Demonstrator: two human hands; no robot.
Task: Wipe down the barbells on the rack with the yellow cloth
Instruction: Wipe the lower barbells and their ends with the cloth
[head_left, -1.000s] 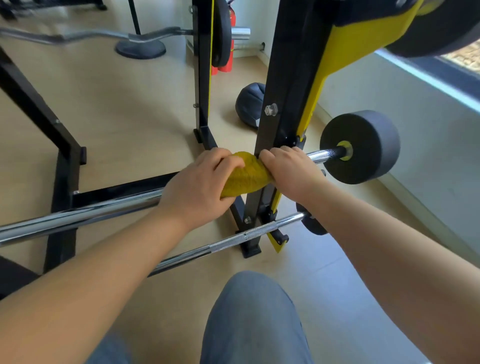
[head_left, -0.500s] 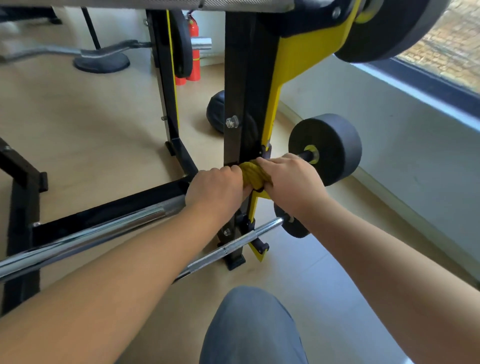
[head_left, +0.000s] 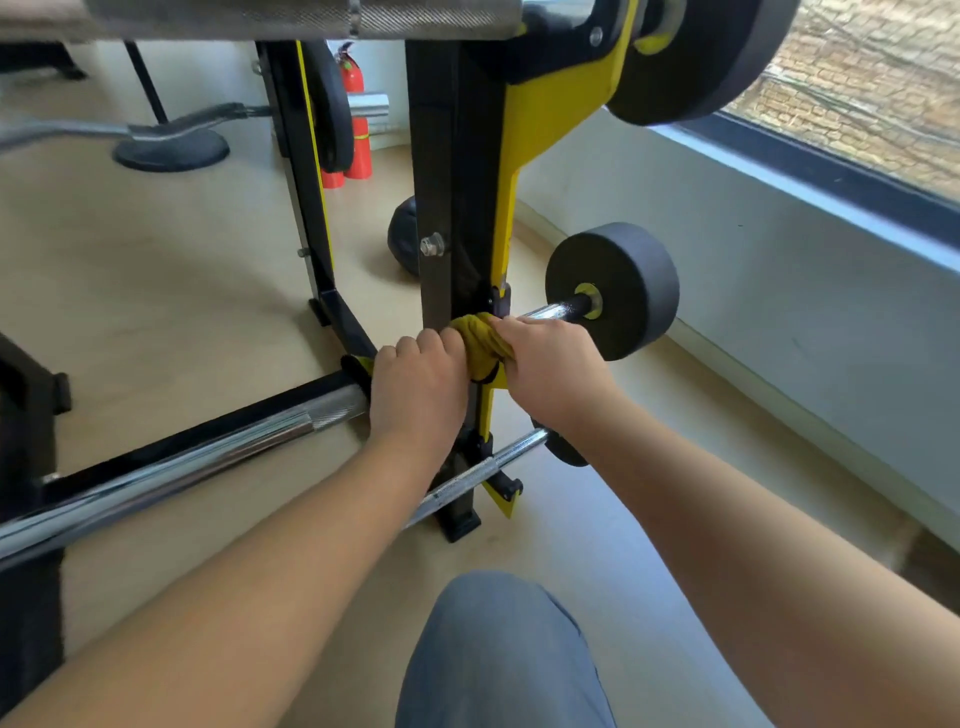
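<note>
Cloth: where it was a broad fold spread along the bar a second ago, the yellow cloth (head_left: 475, 340) is now bunched into a tight wad around the bar right against the black rack upright (head_left: 452, 208); only a small hump of it shows between the two fists
Barbell: the middle barbell (head_left: 208, 457) runs from lower left up to the right, through the rack, to a dark weight plate (head_left: 621, 291); a short bare chrome stretch shows between the right fist and the plate
Left hand: the left hand (head_left: 418, 389) is closed over the bar and the near end of the cloth; it has slid up the bar toward the upright, leaving knurled steel bare behind it
Right hand: the right hand (head_left: 550, 364) is clenched on the far end of the cloth, just past the upright; it has barely shifted
Meaning: the wipe has probably reached the rack hook, where the cloth cannot pass; the short end toward the plate looks left to do
Other bars: a thinner lower barbell (head_left: 483, 470) sits close beneath; an upper barbell (head_left: 311, 18) crosses the top edge with a large plate (head_left: 696, 57); whether either is wiped cannot be told
Floor: pale wood-look flooring (head_left: 182, 260), smooth and bare
Room: a red fire extinguisher (head_left: 356, 124) and a dark ball (head_left: 402, 236) behind the rack; a curl bar (head_left: 78, 130) at the far left; a white wall under a window (head_left: 857, 88) on the right; a knee in grey-blue fabric (head_left: 498, 654) at the bottom
</note>
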